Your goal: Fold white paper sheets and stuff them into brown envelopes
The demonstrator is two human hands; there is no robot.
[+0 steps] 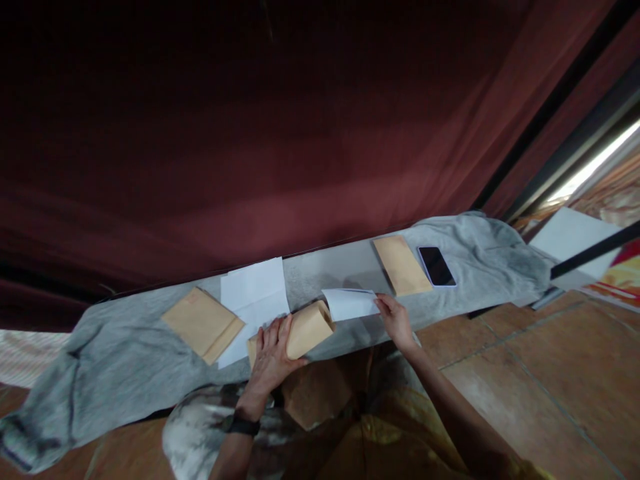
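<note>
My left hand (273,353) is wrapped round a brown paper envelope (307,328) and holds its open mouth towards the right. My right hand (395,320) pinches the edge of a folded white sheet (350,303), whose left end sits at the envelope's mouth. Both lie over a grey cloth (115,373) spread on a low surface in front of me. A dark band is on my left wrist.
A stack of brown envelopes (203,323) and white sheets (255,290) lie to the left. Another brown envelope (401,265) and a dark phone (437,266) lie at the right. A dark red curtain (250,133) hangs behind. The tiled floor (540,380) shows at right.
</note>
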